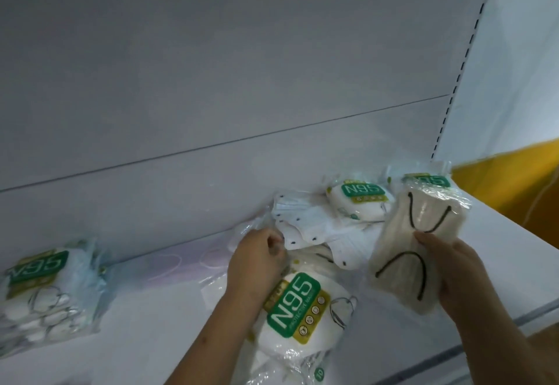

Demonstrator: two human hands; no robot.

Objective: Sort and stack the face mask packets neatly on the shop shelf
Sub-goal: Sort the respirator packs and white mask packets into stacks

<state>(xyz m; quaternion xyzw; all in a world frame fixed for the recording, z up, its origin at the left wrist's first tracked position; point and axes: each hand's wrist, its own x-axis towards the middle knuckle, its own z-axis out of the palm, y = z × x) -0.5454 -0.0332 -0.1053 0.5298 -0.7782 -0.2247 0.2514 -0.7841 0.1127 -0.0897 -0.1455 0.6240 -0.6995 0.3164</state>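
Note:
My right hand [453, 275] grips a clear packet of cream masks with black ear loops [414, 248], lifted above the white shelf [157, 324]. My left hand [257, 257] pinches the edge of a clear packet of white masks with dark dots [314, 227] lying in the middle pile. Just below that hand lies a green-labelled N95 packet [296, 309]. Two more N95 packets [360, 200] [429, 180] lie behind, near the back wall. A stack of N95 packets [45, 291] sits at the far left.
The shelf's white back panel [211, 82] rises behind the packets. A slotted upright [462, 61] runs along the right. The shelf's front edge [453, 357] crosses the lower right, with a yellow surface [514, 179] beyond it.

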